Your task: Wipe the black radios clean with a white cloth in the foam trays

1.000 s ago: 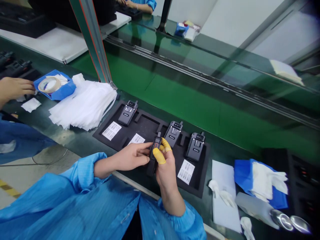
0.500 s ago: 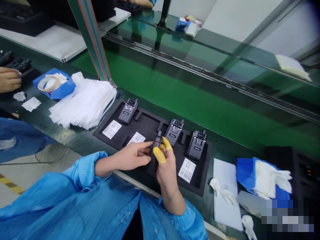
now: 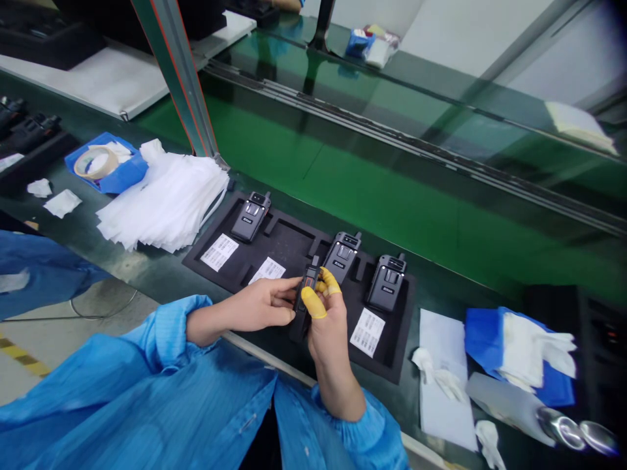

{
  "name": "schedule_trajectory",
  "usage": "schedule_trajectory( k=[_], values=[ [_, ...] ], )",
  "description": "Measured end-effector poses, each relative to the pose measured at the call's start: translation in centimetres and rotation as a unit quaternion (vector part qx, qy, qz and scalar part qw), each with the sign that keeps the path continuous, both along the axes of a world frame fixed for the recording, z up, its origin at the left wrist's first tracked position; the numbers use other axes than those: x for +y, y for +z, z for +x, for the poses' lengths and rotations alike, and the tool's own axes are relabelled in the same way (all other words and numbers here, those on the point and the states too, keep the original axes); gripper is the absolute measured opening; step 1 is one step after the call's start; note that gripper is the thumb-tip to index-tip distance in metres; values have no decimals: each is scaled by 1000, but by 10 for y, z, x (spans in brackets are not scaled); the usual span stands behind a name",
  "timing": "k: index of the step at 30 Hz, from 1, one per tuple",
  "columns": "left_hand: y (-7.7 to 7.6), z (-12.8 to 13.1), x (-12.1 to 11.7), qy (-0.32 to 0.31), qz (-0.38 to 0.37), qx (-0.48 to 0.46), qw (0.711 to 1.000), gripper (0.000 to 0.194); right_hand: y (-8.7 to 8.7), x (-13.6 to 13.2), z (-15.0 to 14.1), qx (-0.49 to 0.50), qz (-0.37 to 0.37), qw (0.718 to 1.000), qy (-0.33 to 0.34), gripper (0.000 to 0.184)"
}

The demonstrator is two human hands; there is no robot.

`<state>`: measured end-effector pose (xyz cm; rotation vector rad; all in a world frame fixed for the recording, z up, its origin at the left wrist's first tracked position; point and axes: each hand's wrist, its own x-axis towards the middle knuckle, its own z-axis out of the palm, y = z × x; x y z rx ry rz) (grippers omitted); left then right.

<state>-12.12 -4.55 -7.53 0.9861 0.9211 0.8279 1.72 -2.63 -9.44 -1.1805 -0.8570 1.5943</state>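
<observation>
Between both hands a black two-way radio (image 3: pixel 306 294) stands on edge, its narrow side facing up. My left hand (image 3: pixel 262 305) grips it from the left with bent fingers. My right hand (image 3: pixel 329 320), with yellow finger cots on thumb and fingers, grips it from the right. Beneath lies a black foam tray (image 3: pixel 289 245). In it rest a radio (image 3: pixel 251 217) at the left, another radio (image 3: pixel 341 258) in the middle and a third radio (image 3: pixel 386 283) at the right. White barcode labels lie by them: a left label (image 3: pixel 219 252), a middle label (image 3: pixel 267 269) and a right label (image 3: pixel 367 331).
Left of the tray lie a fanned stack of white sheets (image 3: pixel 164 199) and a blue bin (image 3: pixel 115 175) with a tape roll (image 3: pixel 98 162). To the right are white paper (image 3: pixel 443 418), crumpled wipes (image 3: pixel 524 352) on blue material and a clear bottle (image 3: pixel 504 398). A green belt (image 3: pixel 343 163) runs behind.
Both my hands keep hold of the radio, almost unmoved. The other person's hand at the far left has gone out of view.
</observation>
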Motion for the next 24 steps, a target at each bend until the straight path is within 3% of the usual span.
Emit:
schedule_trajectory(
  k=[24],
  values=[
    [7,1,1,-29,55,51,997,60,3,-6,2,0,17,1000,-6,58]
  ],
)
